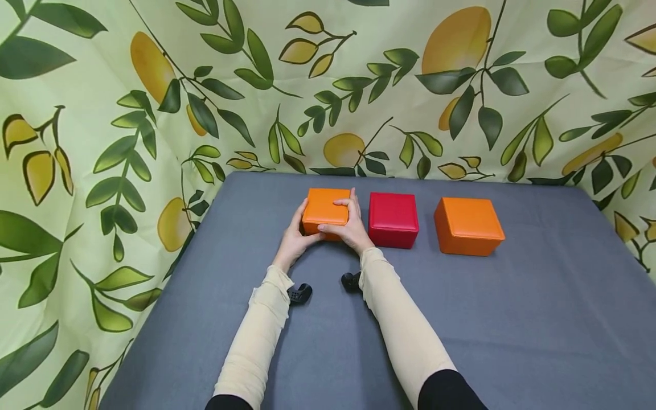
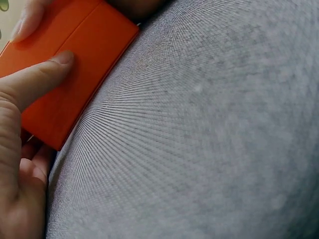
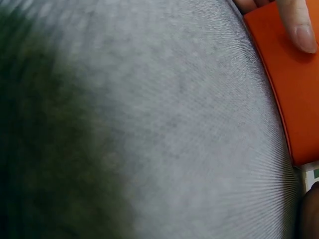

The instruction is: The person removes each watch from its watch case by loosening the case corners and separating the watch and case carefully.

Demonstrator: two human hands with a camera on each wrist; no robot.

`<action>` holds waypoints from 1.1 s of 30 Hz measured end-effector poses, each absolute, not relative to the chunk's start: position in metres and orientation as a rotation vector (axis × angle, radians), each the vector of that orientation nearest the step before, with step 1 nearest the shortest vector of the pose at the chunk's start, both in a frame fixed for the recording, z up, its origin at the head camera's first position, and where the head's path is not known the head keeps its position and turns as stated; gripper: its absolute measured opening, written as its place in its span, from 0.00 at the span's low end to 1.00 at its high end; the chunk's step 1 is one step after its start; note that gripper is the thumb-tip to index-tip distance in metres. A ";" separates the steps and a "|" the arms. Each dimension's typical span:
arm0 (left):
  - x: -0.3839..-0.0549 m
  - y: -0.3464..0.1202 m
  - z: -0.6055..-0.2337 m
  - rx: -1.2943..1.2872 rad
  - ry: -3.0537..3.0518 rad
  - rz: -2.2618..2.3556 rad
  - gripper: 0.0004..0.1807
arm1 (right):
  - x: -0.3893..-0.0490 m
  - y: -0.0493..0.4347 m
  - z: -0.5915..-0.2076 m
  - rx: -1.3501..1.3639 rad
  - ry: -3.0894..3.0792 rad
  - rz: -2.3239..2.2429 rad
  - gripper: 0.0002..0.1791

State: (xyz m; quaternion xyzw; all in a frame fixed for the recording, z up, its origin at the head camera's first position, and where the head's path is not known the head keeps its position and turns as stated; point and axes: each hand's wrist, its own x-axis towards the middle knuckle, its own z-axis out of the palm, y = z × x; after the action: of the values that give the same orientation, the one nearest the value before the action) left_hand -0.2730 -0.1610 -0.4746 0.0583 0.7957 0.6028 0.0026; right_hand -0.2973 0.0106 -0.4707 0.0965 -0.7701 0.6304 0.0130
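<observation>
A smaller orange box [image 1: 326, 206] with a lid sits on the grey cloth, held between both hands. My left hand [image 1: 295, 240] grips its left side, the thumb [image 2: 47, 74] lying across the front face. At the right side my right hand [image 1: 355, 228] holds the same box, with its thumb by the front edge and a finger over the lid's right part. In the right wrist view only part of the orange box [image 3: 291, 94] shows, with a digit pressed on its face. Just right of that hand stands a red box [image 1: 393, 219], apart from the orange one.
A larger orange box [image 1: 468, 225] stands farther right on the grey cloth-covered table [image 1: 512, 341]. Behind and at the sides hangs a leaf-and-lemon patterned curtain [image 1: 256, 125]. Black curved pieces [image 1: 299, 294] stick out at both wrists.
</observation>
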 end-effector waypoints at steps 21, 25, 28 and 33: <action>-0.271 -0.161 -0.481 0.165 2.641 1.742 0.57 | -0.298 0.008 -0.468 0.226 -2.312 2.037 0.32; -0.270 -0.161 -0.483 0.204 2.632 1.764 0.58 | -0.298 0.007 -0.465 0.189 -2.301 2.064 0.35; -0.270 -0.162 -0.483 0.211 2.626 1.780 0.60 | -0.299 0.006 -0.460 0.165 -2.276 2.097 0.39; -0.271 -0.162 -0.481 0.235 2.617 1.806 0.62 | -0.303 0.005 -0.449 0.109 -2.234 2.143 0.47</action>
State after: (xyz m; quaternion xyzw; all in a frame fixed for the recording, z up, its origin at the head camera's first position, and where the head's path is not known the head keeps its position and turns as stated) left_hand -0.2707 -0.1617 -0.4811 0.0736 0.8206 0.5663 -0.0234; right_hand -0.3029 0.0053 -0.4491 0.0350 -0.7210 0.6917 0.0222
